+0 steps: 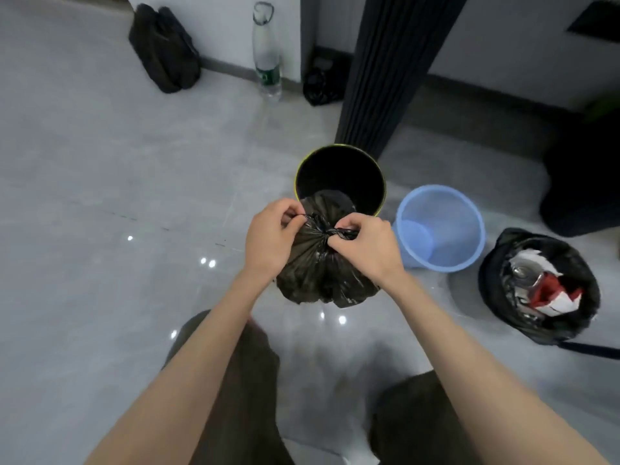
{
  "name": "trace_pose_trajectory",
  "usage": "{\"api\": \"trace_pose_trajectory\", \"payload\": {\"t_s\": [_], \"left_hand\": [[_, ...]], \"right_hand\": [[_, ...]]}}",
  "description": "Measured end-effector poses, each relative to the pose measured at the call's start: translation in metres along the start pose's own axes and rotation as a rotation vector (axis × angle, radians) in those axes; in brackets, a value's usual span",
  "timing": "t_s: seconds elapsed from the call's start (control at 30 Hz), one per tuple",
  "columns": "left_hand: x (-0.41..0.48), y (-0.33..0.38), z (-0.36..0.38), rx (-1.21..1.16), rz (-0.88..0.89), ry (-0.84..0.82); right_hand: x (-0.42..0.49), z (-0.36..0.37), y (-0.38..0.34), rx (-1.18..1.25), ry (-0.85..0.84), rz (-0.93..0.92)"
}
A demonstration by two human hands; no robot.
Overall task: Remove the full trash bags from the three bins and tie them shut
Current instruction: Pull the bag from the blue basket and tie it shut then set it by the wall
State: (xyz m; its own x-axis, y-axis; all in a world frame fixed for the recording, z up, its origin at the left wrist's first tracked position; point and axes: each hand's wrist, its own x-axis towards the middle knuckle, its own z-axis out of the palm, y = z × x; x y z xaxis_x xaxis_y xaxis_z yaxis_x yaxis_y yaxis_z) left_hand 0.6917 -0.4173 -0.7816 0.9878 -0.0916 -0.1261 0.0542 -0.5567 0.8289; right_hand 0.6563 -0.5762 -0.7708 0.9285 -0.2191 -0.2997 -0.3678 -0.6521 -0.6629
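Fingers (291, 219) of left hand (268, 238) and right hand (367, 245) pinching trash bag (315, 273) ends, glossy grey tile floor (100, 162), white walls (218, 28)

Your crinkled black plastic trash bag (312, 263) is thin and glossy; the round black bin (339, 169) looks matt inside, the pale blue plastic bin (466, 216) smooth and translucent, the grey floor tiles (100, 162) polished.

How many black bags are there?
4: gripped bag in left hand and right hand; open bag at right; big bag against back wall; small bag beside dark column. More may be hidden.
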Motion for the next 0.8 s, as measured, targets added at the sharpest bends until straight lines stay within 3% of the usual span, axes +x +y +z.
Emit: {"api": "trace_pose_trajectory", "payload": {"t_s": [0.43,0.8], "left_hand": [[0.038,0.143,-0.298,0.030,-0.047,0.019],[0.139,0.141,-0.426,0.109,-0.112,0.105]], "right_hand": [[-0.019,-0.077,-0.315,0.036,-0.116,-0.095],[0.069,-0.047,-0.454,0.012,-0.108,-0.180]]}}
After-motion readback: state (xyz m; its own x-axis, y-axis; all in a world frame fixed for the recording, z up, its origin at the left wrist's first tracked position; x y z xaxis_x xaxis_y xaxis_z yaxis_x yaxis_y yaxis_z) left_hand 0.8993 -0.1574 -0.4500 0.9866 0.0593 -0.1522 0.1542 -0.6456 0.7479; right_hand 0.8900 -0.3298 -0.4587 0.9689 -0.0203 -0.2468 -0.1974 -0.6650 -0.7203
